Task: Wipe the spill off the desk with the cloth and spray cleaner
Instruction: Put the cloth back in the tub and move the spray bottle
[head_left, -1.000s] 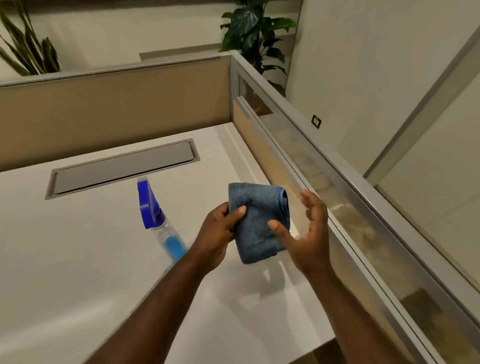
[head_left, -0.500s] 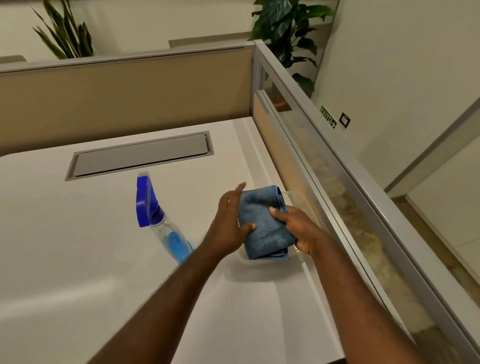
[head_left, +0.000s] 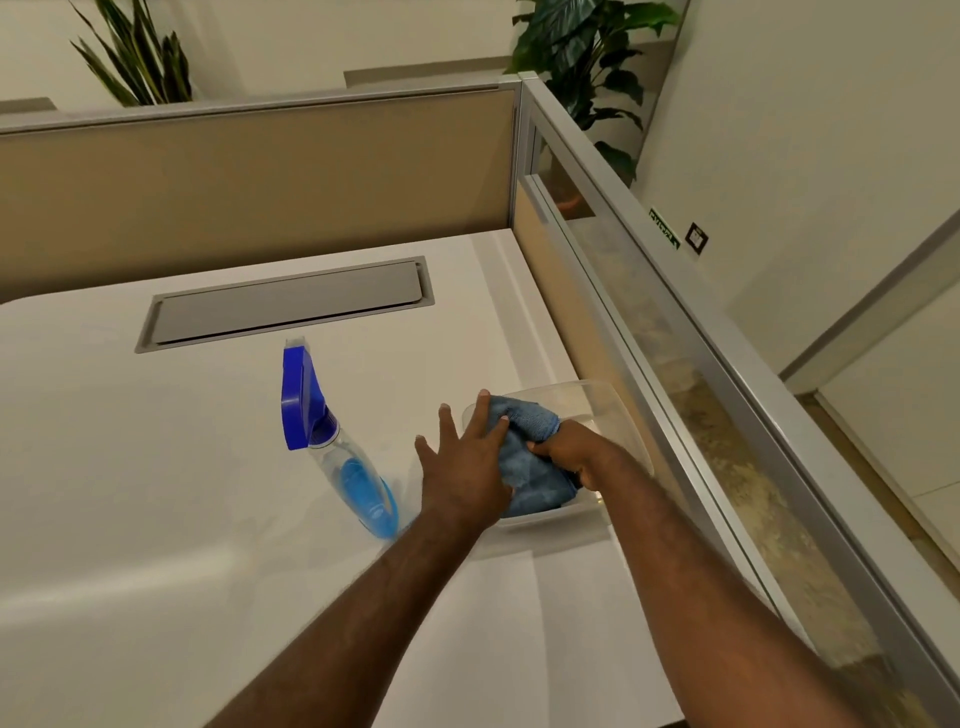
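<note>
A folded blue cloth (head_left: 524, 457) lies inside a clear plastic container (head_left: 602, 410) at the right side of the white desk (head_left: 156, 493). My right hand (head_left: 571, 452) is closed around the cloth's right part, down in the container. My left hand (head_left: 467, 467) rests flat on the cloth's left side with its fingers spread. A clear spray bottle (head_left: 337, 447) with a blue trigger head and blue liquid stands just left of my left hand. No spill shows on the desk.
A grey cable-tray lid (head_left: 291, 306) is set into the desk behind the bottle. Tan partition panels (head_left: 260, 182) close the back, and a glass-topped divider (head_left: 701, 374) runs along the right edge. Potted plants stand beyond the partitions.
Both hands lowered the cloth from mid-air into the clear container. My left hand went from gripping it to lying flat with fingers spread; my right hand closed on it.
</note>
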